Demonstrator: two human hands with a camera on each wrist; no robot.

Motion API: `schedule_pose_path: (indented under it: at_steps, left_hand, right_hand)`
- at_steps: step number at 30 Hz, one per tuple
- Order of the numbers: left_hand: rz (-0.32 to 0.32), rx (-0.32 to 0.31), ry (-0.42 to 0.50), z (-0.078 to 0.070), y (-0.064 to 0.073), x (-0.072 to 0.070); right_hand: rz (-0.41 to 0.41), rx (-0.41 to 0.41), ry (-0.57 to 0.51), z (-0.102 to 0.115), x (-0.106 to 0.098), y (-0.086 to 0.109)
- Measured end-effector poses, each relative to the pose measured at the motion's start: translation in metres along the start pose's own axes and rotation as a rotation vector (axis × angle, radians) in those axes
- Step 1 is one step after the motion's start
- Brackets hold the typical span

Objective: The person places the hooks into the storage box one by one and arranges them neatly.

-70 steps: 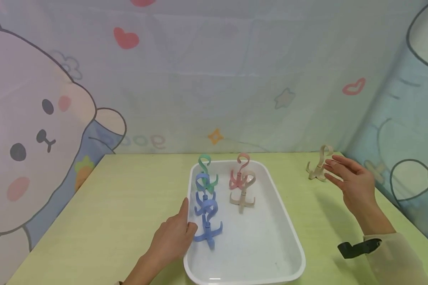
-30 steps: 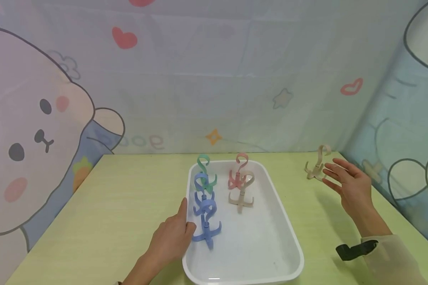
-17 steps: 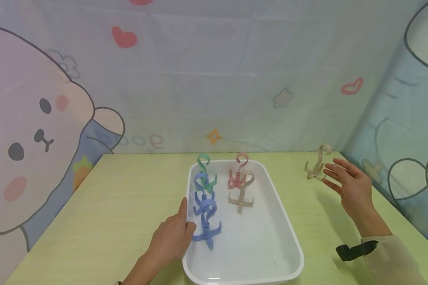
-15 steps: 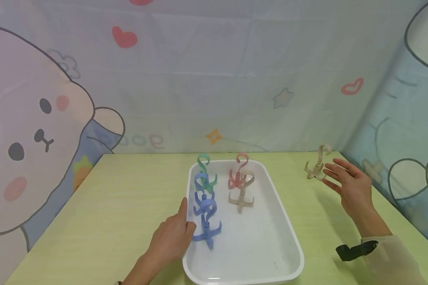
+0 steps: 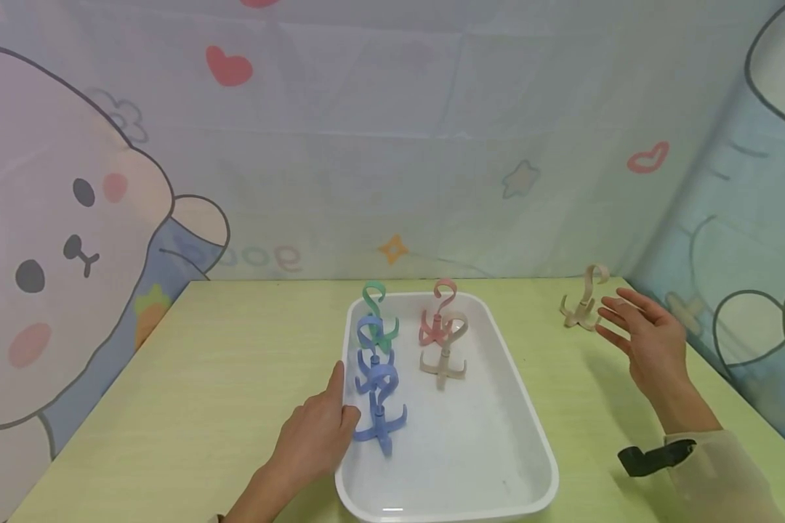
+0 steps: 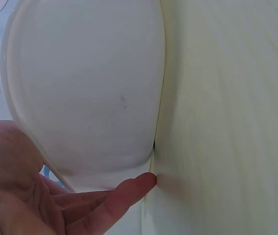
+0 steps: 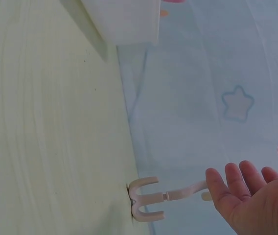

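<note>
My left hand (image 5: pixel 317 432) holds the left side of a white plastic tray (image 5: pixel 536 428), its thumb over the rim and its fingers along the outer wall. In the tray stand a green (image 5: pixel 382 338), a pink (image 5: pixel 437 330) and a beige hanging hook (image 5: pixel 443 367), plus two blue hanging hooks (image 5: pixel 375 363), one in front of the other. Each has a curved top and upturned prongs. Another beige hanging hook (image 5: pixel 578 314) stands on the table at the right. My right hand (image 5: pixel 657 349) is just beside it, fingers loosely spread, holding nothing.
The pale yellow-green table (image 5: pixel 203 378) runs back to a printed cloth backdrop (image 5: pixel 366 160), which also wraps the right side. A black band (image 5: pixel 657 457) is strapped on the right sleeve.
My right hand has shifted very slightly to the right of the standing beige hook. The left hand, tray and hooks have stayed in place.
</note>
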State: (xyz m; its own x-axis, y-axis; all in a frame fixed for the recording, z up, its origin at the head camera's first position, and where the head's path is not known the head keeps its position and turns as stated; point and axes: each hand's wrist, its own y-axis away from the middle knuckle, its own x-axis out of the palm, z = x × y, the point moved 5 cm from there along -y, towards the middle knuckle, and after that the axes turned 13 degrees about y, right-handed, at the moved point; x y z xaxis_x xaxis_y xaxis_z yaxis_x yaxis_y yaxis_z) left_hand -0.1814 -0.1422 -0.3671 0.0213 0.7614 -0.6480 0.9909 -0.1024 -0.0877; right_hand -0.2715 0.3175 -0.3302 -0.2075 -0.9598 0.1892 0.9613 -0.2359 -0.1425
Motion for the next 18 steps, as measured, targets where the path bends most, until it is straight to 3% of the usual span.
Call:
schedule_pose_path:
  at_steps: [18]
  left_hand:
    - [-0.004,-0.017,-0.003,-0.003,0.002,0.000]
  right_hand:
    - [-0.038,0.026,-0.005,0.002,-0.013,-0.009]
